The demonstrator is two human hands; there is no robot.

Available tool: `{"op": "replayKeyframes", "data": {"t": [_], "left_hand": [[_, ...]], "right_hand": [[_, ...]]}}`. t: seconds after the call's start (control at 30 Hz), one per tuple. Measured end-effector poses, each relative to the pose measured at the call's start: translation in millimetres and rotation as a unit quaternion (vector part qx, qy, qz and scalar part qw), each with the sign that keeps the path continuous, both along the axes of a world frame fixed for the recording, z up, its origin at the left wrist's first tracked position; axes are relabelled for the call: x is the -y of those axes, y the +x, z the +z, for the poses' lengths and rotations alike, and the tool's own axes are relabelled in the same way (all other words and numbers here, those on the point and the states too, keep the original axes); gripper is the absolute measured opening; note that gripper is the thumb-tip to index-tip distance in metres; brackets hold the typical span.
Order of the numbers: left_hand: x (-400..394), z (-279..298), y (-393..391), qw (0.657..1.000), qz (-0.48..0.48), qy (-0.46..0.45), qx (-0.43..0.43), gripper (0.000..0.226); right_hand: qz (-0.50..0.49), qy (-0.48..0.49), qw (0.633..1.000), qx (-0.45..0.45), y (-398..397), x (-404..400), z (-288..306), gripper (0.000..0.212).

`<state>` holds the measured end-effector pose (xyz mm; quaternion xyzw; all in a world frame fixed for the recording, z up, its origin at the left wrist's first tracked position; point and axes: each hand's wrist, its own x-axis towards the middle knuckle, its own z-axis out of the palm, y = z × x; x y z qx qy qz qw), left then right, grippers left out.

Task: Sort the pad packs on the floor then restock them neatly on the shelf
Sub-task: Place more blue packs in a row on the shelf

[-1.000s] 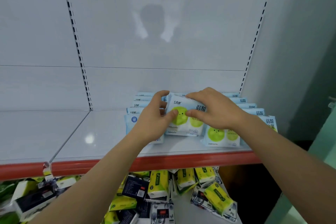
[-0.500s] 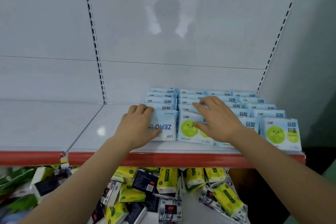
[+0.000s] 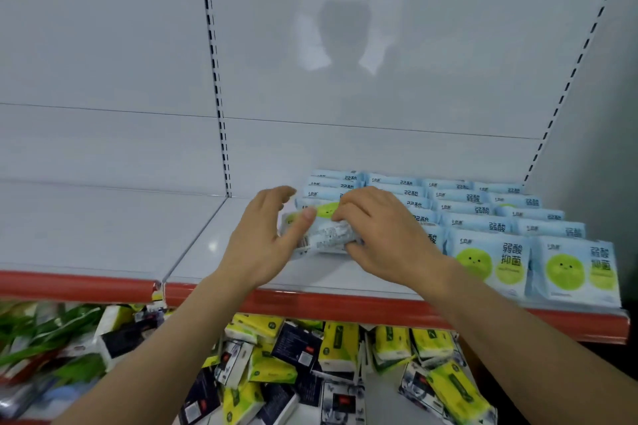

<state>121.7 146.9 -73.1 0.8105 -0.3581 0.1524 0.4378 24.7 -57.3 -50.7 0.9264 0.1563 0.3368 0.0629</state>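
Both hands, left [image 3: 262, 238] & right [image 3: 383, 235], grip one pad pack [image 3: 324, 235] just above shelf [image 3: 241, 269], beside stocked rows [image 3: 483, 217].

- This is looking like a shop aisle: a white metal gondola shelf [image 3: 103, 238] with a red front edge strip [image 3: 310, 304] is running left to right.
- Slotted uprights [image 3: 215, 79] are standing against the plain back panel [image 3: 379, 28].
- Identical blue pad packs [image 3: 483, 217] are lying in rows at the far right.
- Yellow and dark packs [image 3: 331, 348] are lying jumbled on the lower level.
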Motion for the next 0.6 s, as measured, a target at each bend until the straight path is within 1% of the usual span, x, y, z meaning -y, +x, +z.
{"op": "replayKeyframes", "data": {"t": [0.03,0.07,0.1,0.13,0.17,0.2,0.27,0.3,0.37,0.43,0.5,0.53,0.57,0.6], "left_hand": [[1,5,-4,0.995,0.036,-0.041,-0.077,0.067],[3,11,-8,0.981,0.050,-0.071,-0.172,0.060],[7,16,-11,0.954,0.032,-0.107,-0.278,0.052],[11,20,-14,0.915,0.003,-0.150,-0.374,0.044],[13,23,-17,0.882,-0.024,-0.188,-0.432,0.037],[14,24,-17,0.867,-0.043,-0.214,-0.448,0.031],[14,23,-15,0.866,-0.057,-0.247,-0.431,0.024],[13,22,-13,0.872,-0.062,-0.254,-0.414,0.024],[11,19,-8,0.889,-0.079,-0.250,-0.375,0.026],[8,15,-2,0.912,-0.114,-0.218,-0.328,0.032],[6,14,2,0.953,-0.144,-0.140,-0.224,0.040],[7,16,4,0.974,-0.149,-0.079,-0.154,0.047],[10,20,6,0.986,-0.146,-0.014,-0.082,0.055],[12,27,6,0.990,-0.136,0.036,-0.022,0.062]], "right_hand": [[0.019,0.002,0.999,0.046,0,-1,-2,0.037],[0.035,-0.004,0.995,0.088,0,-3,-4,0.036],[0.045,-0.011,0.991,0.121,0,-6,-6,0.036],[0.053,-0.017,0.988,0.144,0,-8,-8,0.036],[0.061,-0.022,0.986,0.153,0,-9,-10,0.034],[0.068,-0.026,0.986,0.152,-1,-9,-11,0.032],[0.081,-0.028,0.989,0.124,-4,-7,-13,0.027],[0.080,-0.018,0.991,0.104,-6,-6,-13,0.029],[0.054,0.020,0.995,0.078,-9,-1,-11,0.044],[0.007,0.071,0.994,0.086,-8,2,-2,0.048],[-0.030,0.117,0.991,0.053,-6,3,12,0.053],[-0.034,0.132,0.991,0.012,-5,2,19,0.059],[-0.036,0.142,0.988,-0.041,-3,0,26,0.066],[-0.036,0.157,0.982,-0.093,0,-3,32,0.072]]}}
